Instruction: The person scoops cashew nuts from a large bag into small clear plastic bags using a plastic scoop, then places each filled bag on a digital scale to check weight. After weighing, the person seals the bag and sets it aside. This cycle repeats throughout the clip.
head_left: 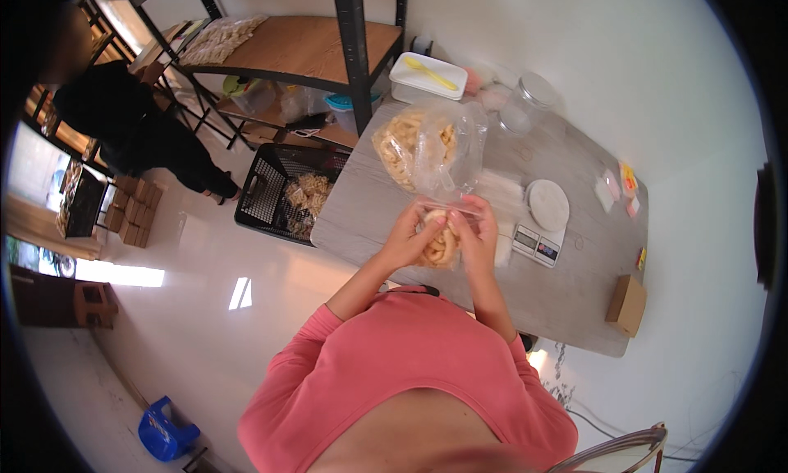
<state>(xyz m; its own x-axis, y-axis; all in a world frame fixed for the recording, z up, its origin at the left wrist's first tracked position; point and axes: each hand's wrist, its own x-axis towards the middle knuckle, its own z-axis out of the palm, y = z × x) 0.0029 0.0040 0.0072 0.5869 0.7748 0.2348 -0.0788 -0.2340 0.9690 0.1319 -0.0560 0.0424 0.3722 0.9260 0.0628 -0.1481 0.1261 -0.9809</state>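
Note:
Between both hands, near the table's front edge, is a small clear plastic bag of pale curled snacks. My left hand grips its left side, the thumb pressed toward the top of the bag. On the right side my right hand closes on the same bag, its thumb close to the other thumb. Just beyond lies a large clear bag partly filled with similar snacks. A white digital scale with a round plate sits right of my right hand, beside a stack of clear plastic bags.
A lidded white tub with a yellow spoon and a clear jar stand at the back. A small brown box is at the right edge. Left of the table are a black crate and shelving; a person in black stands farther left.

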